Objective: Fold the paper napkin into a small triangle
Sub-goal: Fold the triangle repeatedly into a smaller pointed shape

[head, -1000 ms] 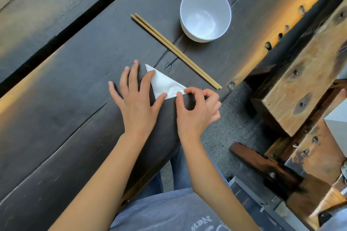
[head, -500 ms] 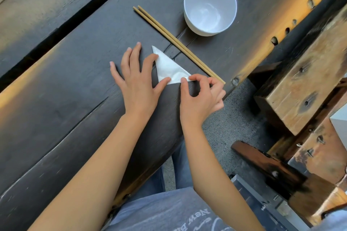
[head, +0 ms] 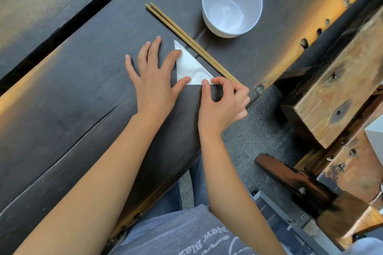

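Observation:
A white paper napkin point(head: 191, 66), folded into a small triangle, lies flat on the dark wooden table point(head: 72, 93). My left hand point(head: 154, 77) rests flat with fingers spread; its index finger and thumb press on the napkin's left edge. My right hand point(head: 224, 102) pinches the napkin's right corner between thumb and index finger, the other fingers curled. The napkin's long edge runs close beside the chopsticks.
A pair of wooden chopsticks point(head: 186, 39) lies diagonally just beyond the napkin. A white empty bowl point(head: 232, 3) stands behind them. The table edge runs diagonally past my right hand, with a grey floor point(head: 252, 136) below and a wooden bench point(head: 339, 80) at the right.
Both hands have slid the napkin up and to the right across the table, closer to the chopsticks. The grip of each hand is unchanged.

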